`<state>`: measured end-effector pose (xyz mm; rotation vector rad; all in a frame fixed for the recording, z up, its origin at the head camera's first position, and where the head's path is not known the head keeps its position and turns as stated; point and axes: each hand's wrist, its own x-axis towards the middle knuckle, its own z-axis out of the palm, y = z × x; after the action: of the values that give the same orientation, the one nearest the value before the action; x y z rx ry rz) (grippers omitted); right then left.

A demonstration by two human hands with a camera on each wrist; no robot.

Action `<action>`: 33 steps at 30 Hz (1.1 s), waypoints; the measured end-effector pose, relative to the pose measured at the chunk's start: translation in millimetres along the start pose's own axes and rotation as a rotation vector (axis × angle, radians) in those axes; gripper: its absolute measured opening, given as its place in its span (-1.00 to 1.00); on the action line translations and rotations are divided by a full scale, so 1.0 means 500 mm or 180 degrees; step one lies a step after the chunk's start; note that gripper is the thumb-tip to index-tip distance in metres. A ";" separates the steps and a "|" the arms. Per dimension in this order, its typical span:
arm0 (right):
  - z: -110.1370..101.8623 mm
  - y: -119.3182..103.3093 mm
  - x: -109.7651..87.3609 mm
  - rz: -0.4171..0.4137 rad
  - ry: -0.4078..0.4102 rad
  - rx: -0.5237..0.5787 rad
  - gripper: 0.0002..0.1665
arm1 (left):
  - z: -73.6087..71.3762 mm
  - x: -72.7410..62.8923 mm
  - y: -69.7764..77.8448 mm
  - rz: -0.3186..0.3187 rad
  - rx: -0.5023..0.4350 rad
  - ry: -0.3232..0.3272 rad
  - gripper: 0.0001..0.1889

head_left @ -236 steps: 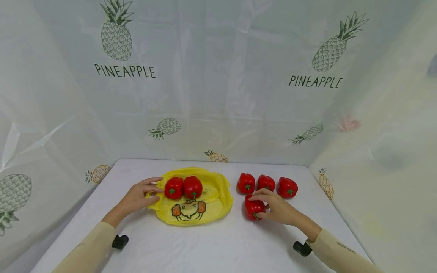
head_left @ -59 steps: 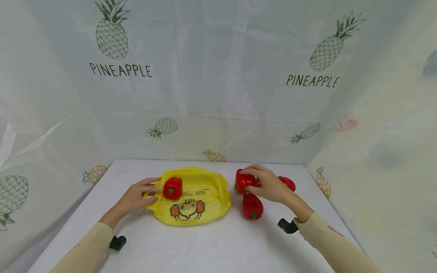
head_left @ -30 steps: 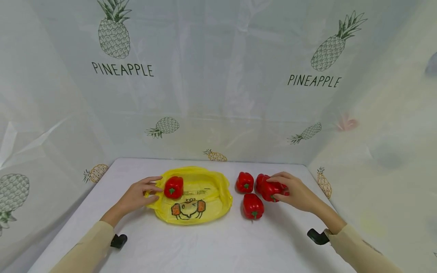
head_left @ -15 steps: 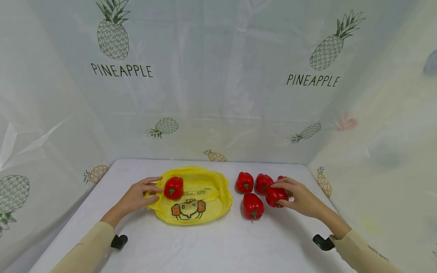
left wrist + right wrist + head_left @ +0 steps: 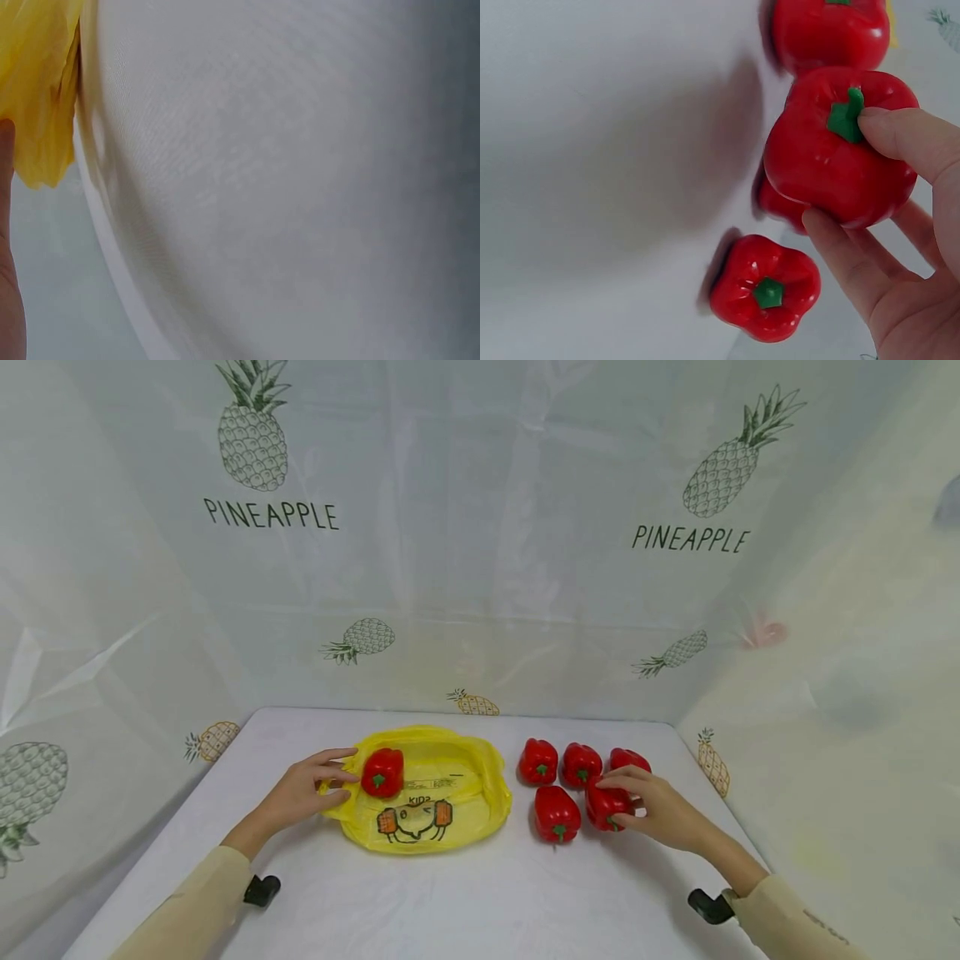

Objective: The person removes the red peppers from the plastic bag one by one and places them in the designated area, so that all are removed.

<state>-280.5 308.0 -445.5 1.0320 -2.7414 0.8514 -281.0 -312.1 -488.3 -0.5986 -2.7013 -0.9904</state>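
My right hand [image 5: 660,810] grips a red bell pepper [image 5: 604,803] with a green stem, thumb near the stem and fingers on the far side, as the right wrist view [image 5: 840,150] shows. It sits at the front right of a cluster, beside another red bell pepper [image 5: 557,815]. My left hand [image 5: 303,789] rests at the left edge of a yellow plastic bag [image 5: 465,827] printed with a smiling face, its fingers spread and fairly straight against the edge. One more red bell pepper [image 5: 382,773] lies on the bag, just right of those fingers.
Behind the held pepper stand a left pepper [image 5: 538,762], a middle pepper [image 5: 581,765] and a right pepper [image 5: 628,760] in a row. A white table [image 5: 420,902] lies under everything, with a pineapple-print curtain [image 5: 480,568] around its back and sides.
One of two bell peppers has left the yellow bag. My right hand has carried a pepper rightward past the back row, then down and nearer to the front. The left hand stays put.
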 end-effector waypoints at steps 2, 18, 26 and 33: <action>0.003 0.002 -0.002 0.0016 -0.0031 0.0010 -0.39 | -0.001 0.000 0.001 -0.0018 -0.0007 -0.0008 -0.77; 0.019 0.009 -0.009 0.0125 -0.0085 -0.0018 -0.41 | -0.001 0.003 0.000 -0.0069 0.0025 -0.0056 -0.75; 0.029 0.008 -0.006 0.0125 -0.0117 -0.0032 -0.41 | -0.001 0.003 -0.001 -0.0048 0.0033 -0.0052 -0.75; 0.030 0.007 -0.008 0.0145 -0.0116 -0.0040 -0.41 | -0.004 0.000 0.004 -0.0042 0.0074 -0.0027 -0.76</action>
<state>-278.2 304.5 -460.8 0.9963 -2.8071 0.8284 -279.9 -312.2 -485.7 -0.5829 -2.7238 -0.9605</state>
